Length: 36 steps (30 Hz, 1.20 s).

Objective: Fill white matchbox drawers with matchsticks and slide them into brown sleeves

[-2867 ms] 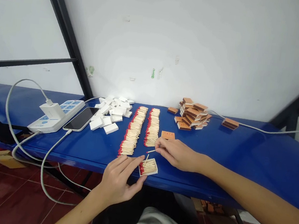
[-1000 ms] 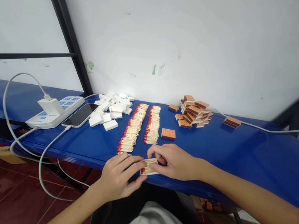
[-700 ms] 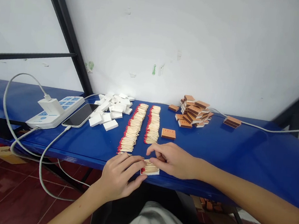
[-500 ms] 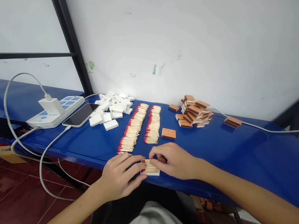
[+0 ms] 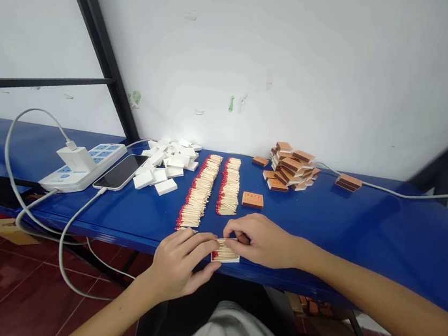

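Note:
A small white tray filled with red-headed matches [image 5: 226, 251] lies at the table's front edge. My left hand [image 5: 181, 260] grips its left end between thumb and fingers. My right hand [image 5: 260, 240] is at the tray's upper right, thumb and forefinger bent together over the matches; what they pinch, if anything, is too small to tell. Beyond my hands run two rows of matches, a longer left row [image 5: 199, 195] and a shorter right row [image 5: 230, 187]. Just right of the rows lies a single orange matchbox [image 5: 252, 200].
White trays [image 5: 168, 161] are heaped at the back left, beside a phone [image 5: 120, 172] and a power strip [image 5: 69, 174] with cables. Orange matchboxes [image 5: 292, 165] are piled at the back right. More matchboxes [image 5: 348, 183] sit farther right, near a white cable.
The fingers of my left hand have shifted slightly on the tray's left end. My right hand stays nearly in the same place.

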Motion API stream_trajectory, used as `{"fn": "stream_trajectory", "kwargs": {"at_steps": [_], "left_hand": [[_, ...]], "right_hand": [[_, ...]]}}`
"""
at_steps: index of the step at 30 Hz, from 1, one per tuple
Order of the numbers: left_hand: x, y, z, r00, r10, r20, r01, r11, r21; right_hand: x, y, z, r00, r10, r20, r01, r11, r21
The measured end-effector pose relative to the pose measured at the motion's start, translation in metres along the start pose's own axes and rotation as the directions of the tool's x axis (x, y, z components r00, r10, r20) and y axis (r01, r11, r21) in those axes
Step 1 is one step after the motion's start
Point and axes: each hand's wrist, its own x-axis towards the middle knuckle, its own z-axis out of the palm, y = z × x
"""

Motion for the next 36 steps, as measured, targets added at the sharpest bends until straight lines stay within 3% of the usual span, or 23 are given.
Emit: {"fn": "stream_trajectory", "kwargs": {"at_steps": [19,26,36], "left_hand": [[-0.001,0.000,0.001,1.000,-0.012,-0.003,0.012,1.000,-0.015],[0.000,0.000,0.001,1.000,-0.012,-0.007,0.012,1.000,-0.013],[0.000,0.001,0.001,1.000,-0.007,-0.009,0.007,1.000,-0.010]], "right_hand": [[0.000,0.000,-0.001,1.000,-0.023,0.011,0.023,0.999,0.025],[0.001,0.013,0.002,0.972,-0.019,-0.235,0.006,0.998,-0.058],[0.010,0.032,0.007,0.944,0.079,-0.319,-0.159,0.960,-0.232]]}}
